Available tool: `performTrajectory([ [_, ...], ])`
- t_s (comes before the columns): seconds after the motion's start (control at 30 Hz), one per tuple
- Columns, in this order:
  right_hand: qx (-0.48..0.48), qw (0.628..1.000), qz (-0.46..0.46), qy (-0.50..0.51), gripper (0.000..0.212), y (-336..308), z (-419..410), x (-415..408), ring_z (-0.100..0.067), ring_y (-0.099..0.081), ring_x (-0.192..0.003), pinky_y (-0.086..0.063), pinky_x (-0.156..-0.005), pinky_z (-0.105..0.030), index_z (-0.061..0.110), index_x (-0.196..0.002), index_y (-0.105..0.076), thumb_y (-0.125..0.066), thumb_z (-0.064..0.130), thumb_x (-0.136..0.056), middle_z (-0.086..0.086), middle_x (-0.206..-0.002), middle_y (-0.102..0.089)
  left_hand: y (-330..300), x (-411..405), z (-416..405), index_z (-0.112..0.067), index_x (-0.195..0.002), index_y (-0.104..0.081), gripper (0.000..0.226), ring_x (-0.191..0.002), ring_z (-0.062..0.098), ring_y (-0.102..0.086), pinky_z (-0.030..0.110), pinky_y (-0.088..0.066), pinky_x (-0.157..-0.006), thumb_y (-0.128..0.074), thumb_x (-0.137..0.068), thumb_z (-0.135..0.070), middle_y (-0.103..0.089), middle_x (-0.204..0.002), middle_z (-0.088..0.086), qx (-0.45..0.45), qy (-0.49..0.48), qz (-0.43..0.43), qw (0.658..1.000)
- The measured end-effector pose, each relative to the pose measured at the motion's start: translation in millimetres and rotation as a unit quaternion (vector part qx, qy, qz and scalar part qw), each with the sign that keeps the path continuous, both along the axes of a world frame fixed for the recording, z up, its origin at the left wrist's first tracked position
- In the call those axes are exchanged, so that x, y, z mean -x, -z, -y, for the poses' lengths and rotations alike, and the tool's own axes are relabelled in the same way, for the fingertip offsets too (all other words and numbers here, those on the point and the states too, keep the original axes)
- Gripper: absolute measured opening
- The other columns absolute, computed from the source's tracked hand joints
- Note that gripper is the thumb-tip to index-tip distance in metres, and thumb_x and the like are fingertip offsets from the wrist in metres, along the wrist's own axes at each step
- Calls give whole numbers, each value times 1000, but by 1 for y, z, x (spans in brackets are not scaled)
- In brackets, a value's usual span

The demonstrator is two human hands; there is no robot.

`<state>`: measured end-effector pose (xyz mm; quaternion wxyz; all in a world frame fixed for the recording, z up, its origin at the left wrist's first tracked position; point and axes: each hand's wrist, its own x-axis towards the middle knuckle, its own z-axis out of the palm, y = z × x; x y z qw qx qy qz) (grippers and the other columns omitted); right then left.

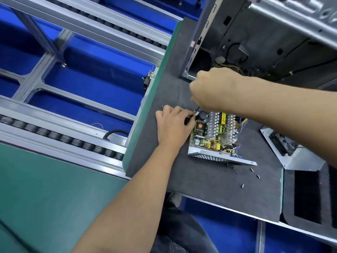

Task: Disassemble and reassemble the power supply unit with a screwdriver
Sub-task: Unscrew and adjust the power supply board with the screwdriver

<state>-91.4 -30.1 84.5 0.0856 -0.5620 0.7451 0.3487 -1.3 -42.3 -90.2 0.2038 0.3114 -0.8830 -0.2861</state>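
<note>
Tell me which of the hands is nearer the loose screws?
Left. The left hand rests at the power supply's far corner from the screws; the right hand is farther beyond it.

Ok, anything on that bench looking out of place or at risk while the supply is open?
Yes: several small dark screws lie loose on the grey mat, scattered near the bench's front edge beside the opened power supply unit. They look easy to knock off. Otherwise nothing stands out.
</note>
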Motion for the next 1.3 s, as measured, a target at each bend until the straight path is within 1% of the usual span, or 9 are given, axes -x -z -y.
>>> performTrajectory([
  [0.17,-35,998,23,37,27,-14,-1,11,-28,-49,-70,-39,-61,-38,9,-109,-40,-58,11,-89,-13,-102,-30,-1,0,0,-30,-91,-78,14,-87,25,-53,41,-32,-74,-67,-88,-38,-70,-83,-10,-1,-1,-4,1000],
  [0.27,-55,996,-1,-72,13,-19,-2,6,-26,-40,-69,-35,-61,-37,9,-84,-43,-52,0,-89,-3,-81,-27,2,1,0,-30,-91,-78,14,-86,24,-53,41,-32,-74,-67,-88,-38,-70,-82,-9,7,-3,-9,1000],
  [0.4,-59,988,0,-139,44,-19,2,1,-20,-30,-54,-34,-58,-34,14,-66,-17,-50,6,-95,-2,-69,-17,4,0,0,-31,-91,-78,15,-85,24,-51,41,-31,-74,-66,-88,-40,-69,-82,-10,4,3,-2,1000],
  [0.53,-8,997,6,-81,28,-1,4,-7,-27,-43,-67,-38,-62,-36,13,-73,-33,-46,10,-98,-3,-71,-27,2,2,-1,-27,-85,-76,12,-82,25,-51,41,-31,-71,-69,-87,-37,-68,-78,-9,15,6,-6,1000],
  [0.67,19,998,11,50,21,0,8,-1,-40,-61,-99,-38,-65,-38,8,-116,-55,-49,21,-101,-14,-111,-52,2,-1,0,-29,-91,-79,13,-85,25,-53,42,-34,-73,-68,-88,-35,-70,-81,-10,-1,1,-16,1000],
  [0.83,-11,999,35,-3,14,-9,-4,13,-20,-32,-55,-30,-54,-32,8,-101,-46,-53,7,-90,-9,-97,-28,-1,-1,0,-28,-91,-79,12,-86,26,-54,43,-35,-74,-69,-88,-34,-70,-82,-9,-1,-1,-19,1000],
  [1.03,-13,996,22,-85,28,-10,3,2,-18,-23,-53,-35,-62,-35,15,-80,-30,-52,3,-94,-10,-98,-41,0,-1,1,-30,-97,-78,18,-90,24,-52,44,-35,-78,-63,-91,-39,-70,-87,-10,-6,10,4,1000],
  [1.17,8,998,3,-55,6,-1,7,0,-28,-49,-70,-38,-63,-35,11,-94,-49,-48,10,-100,-8,-89,-37,0,-1,1,-30,-95,-79,17,-88,24,-52,42,-35,-75,-65,-91,-39,-70,-85,-10,0,9,2,1000],
  [1.3,19,998,-6,53,26,2,6,1,-38,-60,-107,-38,-68,-38,9,-120,-58,-47,26,-104,-12,-107,-52,1,-2,0,-29,-92,-79,15,-85,24,-52,42,-34,-74,-66,-89,-37,-69,-82,-10,5,4,-16,1000],
])
